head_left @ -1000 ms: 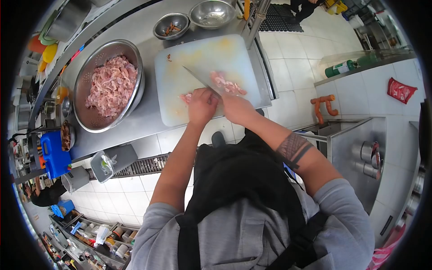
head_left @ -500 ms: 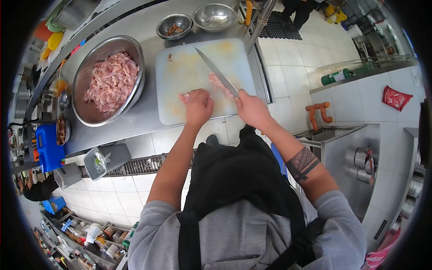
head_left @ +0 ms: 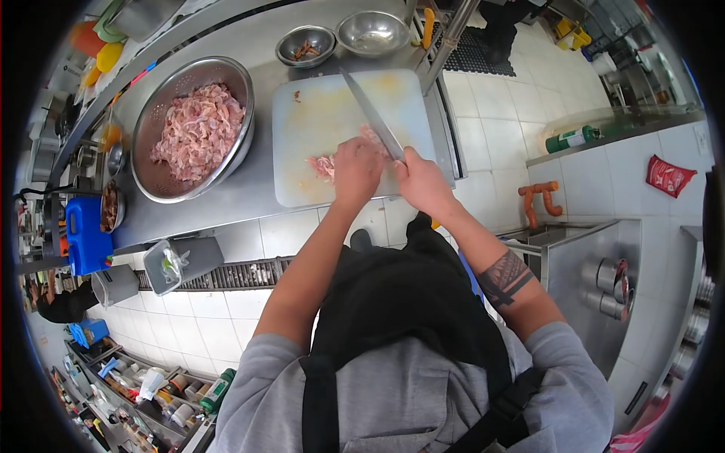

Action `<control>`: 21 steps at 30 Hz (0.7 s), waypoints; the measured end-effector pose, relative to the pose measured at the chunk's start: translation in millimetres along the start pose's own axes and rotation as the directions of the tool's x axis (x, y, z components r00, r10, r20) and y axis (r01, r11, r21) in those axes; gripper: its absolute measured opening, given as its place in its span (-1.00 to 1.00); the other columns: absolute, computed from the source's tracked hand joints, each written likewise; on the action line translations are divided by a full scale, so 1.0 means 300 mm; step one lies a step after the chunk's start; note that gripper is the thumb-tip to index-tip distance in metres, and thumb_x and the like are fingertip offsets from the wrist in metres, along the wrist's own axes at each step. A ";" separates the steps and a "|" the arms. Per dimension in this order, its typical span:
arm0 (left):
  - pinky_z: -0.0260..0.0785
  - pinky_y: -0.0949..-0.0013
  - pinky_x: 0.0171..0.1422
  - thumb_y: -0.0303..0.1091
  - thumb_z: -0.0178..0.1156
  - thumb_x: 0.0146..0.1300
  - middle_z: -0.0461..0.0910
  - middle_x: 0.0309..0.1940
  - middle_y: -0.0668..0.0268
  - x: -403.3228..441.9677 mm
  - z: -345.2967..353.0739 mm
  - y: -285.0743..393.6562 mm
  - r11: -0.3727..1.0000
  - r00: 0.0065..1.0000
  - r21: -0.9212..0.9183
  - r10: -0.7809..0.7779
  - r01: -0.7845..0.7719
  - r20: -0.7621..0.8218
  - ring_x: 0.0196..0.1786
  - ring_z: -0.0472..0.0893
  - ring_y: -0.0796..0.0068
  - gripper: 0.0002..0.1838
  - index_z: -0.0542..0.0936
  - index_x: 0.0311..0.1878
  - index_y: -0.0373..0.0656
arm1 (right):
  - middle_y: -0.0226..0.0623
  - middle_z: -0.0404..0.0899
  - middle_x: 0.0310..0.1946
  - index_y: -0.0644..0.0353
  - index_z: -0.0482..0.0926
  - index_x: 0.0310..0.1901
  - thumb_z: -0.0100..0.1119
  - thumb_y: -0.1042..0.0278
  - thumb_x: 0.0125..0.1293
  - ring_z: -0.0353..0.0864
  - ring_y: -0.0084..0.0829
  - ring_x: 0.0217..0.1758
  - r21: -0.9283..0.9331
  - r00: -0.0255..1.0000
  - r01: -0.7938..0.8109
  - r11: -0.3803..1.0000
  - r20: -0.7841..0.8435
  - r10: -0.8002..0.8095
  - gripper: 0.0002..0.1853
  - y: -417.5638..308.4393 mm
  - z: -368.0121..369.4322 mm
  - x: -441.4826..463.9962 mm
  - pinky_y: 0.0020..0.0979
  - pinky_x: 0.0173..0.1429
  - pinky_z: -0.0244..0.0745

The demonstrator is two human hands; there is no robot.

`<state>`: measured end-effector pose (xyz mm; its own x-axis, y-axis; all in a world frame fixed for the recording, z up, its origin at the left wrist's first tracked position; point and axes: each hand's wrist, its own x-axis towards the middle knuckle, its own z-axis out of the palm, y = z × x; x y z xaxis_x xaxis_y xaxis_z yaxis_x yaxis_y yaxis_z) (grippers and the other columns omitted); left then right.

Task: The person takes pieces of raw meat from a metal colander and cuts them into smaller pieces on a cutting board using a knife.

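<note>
My right hand (head_left: 424,181) is closed round the handle of a long knife (head_left: 374,115), whose blade points up and left over the white cutting board (head_left: 306,124). Just left of the blade, my left hand (head_left: 359,170) rests with bent fingers against pieces of raw meat; what its fingers hold, if anything, is hidden. Some cut meat (head_left: 322,165) lies left of that hand, and more meat (head_left: 369,134) lies above it beside the blade. A large steel colander (head_left: 247,136) heaped with raw meat (head_left: 199,132) stands left of the board.
Behind the board stand a small steel bowl (head_left: 306,47) with brown bits and a larger steel bowl (head_left: 373,34). A blue jug (head_left: 89,235) and a grey bin (head_left: 181,267) are at the left. Another person (head_left: 500,29) stands at the top right.
My left hand has moved right, closer to the knife and the meat beside it. The knife was lifted and turned more upright than at first. The view has shifted slightly.
</note>
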<state>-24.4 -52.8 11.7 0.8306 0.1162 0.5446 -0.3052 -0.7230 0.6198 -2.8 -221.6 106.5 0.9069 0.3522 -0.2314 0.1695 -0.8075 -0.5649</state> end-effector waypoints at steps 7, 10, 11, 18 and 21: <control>0.43 -0.02 0.35 -0.35 0.45 0.21 0.69 0.02 0.21 -0.064 -0.082 -0.091 0.979 0.992 0.155 -0.127 0.130 -0.025 0.16 0.61 0.05 -0.80 0.77 -0.10 -0.12 | 0.24 0.70 -0.35 0.27 0.44 0.00 0.08 0.22 0.61 0.69 0.36 -0.21 -0.067 1.000 0.022 0.998 0.017 -0.021 -0.75 0.066 0.022 -0.080 0.30 -0.07 0.55; 0.39 -0.04 0.37 -0.38 0.45 0.18 0.71 -0.06 0.24 -0.085 -0.103 -0.125 0.990 0.997 0.128 -0.067 0.060 0.050 0.13 0.63 0.07 -0.78 0.76 -0.09 -0.11 | 0.26 0.70 -0.33 0.26 0.45 0.03 0.08 0.22 0.60 0.71 0.34 -0.19 -0.126 0.982 0.063 0.990 0.185 -0.039 -0.75 0.112 0.045 -0.123 0.30 -0.05 0.57; 0.38 -0.05 0.38 -0.38 0.45 0.18 0.72 -0.08 0.25 -0.098 -0.104 -0.137 0.991 0.995 0.129 -0.028 0.016 0.098 0.12 0.63 0.08 -0.78 0.75 -0.09 -0.12 | 0.26 0.72 -0.32 0.28 0.47 0.01 0.06 0.25 0.59 0.74 0.33 -0.18 -0.156 0.984 0.061 0.986 0.177 -0.033 -0.76 0.152 0.050 -0.128 0.30 -0.04 0.60; 0.44 -0.01 0.30 -0.40 0.44 0.19 0.72 -0.07 0.18 -0.084 -0.096 -0.121 0.992 0.998 0.125 -0.034 0.028 0.044 0.11 0.65 0.02 -0.80 0.73 -0.12 -0.17 | 0.25 0.75 -0.28 0.33 0.50 0.01 0.01 0.30 0.59 0.78 0.28 -0.14 -0.210 0.984 0.024 0.977 0.180 0.015 -0.77 0.106 -0.025 -0.178 0.27 0.02 0.62; 0.46 0.00 0.29 -0.41 0.42 0.20 0.73 -0.07 0.17 -0.072 -0.083 -0.157 0.995 0.997 0.080 -0.063 0.059 0.053 0.11 0.65 0.02 -0.79 0.73 -0.10 -0.19 | 0.24 0.72 -0.33 0.31 0.48 -0.02 0.05 0.27 0.60 0.74 0.33 -0.19 -0.178 0.972 0.035 0.983 0.233 0.008 -0.77 0.080 -0.020 -0.223 0.30 -0.03 0.58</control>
<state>-39.7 -4.2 -15.2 0.8715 0.1256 0.4740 -0.2177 -0.7672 0.6034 -57.2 -267.4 113.3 0.7931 0.4466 -0.4141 0.2671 -0.8661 -0.4225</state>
